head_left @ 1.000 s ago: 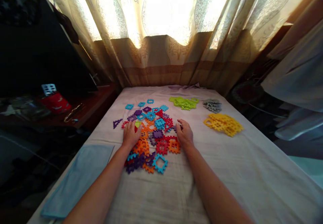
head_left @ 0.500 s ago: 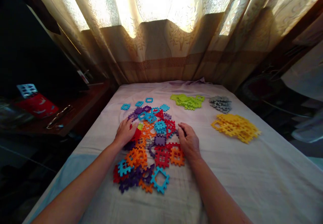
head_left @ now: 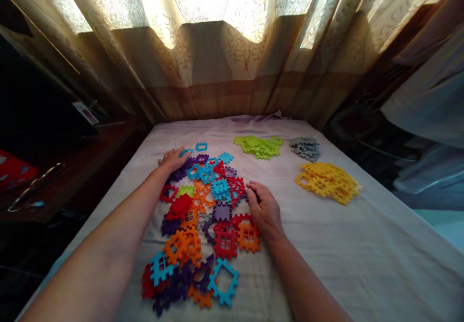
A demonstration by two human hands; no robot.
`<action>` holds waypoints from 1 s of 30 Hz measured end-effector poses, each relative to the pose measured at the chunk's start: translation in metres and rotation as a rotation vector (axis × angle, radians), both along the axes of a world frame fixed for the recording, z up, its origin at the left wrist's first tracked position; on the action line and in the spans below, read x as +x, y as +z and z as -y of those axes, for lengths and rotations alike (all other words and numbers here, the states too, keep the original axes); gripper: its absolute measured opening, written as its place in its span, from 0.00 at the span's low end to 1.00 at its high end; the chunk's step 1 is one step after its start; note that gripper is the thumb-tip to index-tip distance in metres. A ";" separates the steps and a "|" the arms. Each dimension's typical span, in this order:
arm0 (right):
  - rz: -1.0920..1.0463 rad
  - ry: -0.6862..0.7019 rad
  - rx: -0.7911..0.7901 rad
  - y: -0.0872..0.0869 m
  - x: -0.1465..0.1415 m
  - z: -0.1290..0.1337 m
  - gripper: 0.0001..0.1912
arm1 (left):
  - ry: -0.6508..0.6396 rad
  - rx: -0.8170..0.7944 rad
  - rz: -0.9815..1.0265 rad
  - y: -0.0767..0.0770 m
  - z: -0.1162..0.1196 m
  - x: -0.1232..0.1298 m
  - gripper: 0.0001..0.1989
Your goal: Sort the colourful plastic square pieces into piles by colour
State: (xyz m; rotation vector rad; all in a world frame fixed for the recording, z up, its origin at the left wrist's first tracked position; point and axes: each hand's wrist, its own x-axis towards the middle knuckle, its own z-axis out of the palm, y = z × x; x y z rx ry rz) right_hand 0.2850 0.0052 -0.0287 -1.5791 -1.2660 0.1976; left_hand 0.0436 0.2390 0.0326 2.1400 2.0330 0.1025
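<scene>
A mixed pile of plastic interlocking tiles lies on the bed sheet, with a red tile, an orange tile, a purple tile and a blue tile among them. At the pile's far left, my left hand lies open over blue and purple tiles, its fingers stretched out and partly covering them. My right hand rests on the pile's right edge, loosely curled with a gap between thumb and forefinger. No tile shows in its grasp. A blue frame tile lies just beyond my left hand.
Sorted by colour, a lime green heap, a grey heap and a yellow heap lie on the right side of the sheet. A curtain hangs behind. Dark furniture stands at the left.
My left hand has moved from the red tile at the pile's left side to the blue tiles farther back. The right hand stays by the pile. The view has shifted slightly right.
</scene>
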 end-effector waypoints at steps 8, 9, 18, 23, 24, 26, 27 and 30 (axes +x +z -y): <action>0.023 0.003 -0.012 0.001 0.000 0.001 0.16 | -0.350 0.044 0.051 -0.010 0.038 0.012 0.28; 0.023 0.004 -0.015 0.001 0.000 0.001 0.16 | -0.384 0.041 0.069 -0.008 0.042 0.009 0.27; 0.042 -0.004 -0.014 0.002 -0.001 0.001 0.15 | -0.291 0.130 0.072 0.019 -0.005 0.058 0.28; 0.042 -0.003 -0.017 0.004 -0.001 0.002 0.14 | -0.277 0.014 0.004 -0.008 -0.026 0.097 0.34; 0.039 -0.004 -0.015 0.004 -0.002 0.002 0.14 | -0.308 -0.001 0.005 -0.012 -0.025 0.101 0.34; 0.034 -0.012 -0.016 0.004 -0.002 0.002 0.14 | -0.405 -0.030 0.014 -0.016 -0.017 0.105 0.33; 0.034 -0.016 -0.020 0.004 -0.002 0.002 0.13 | -0.458 -0.044 0.020 -0.016 -0.011 0.106 0.32; 0.045 -0.015 -0.030 0.005 -0.002 0.001 0.13 | -0.636 -0.079 0.050 -0.012 0.011 0.101 0.30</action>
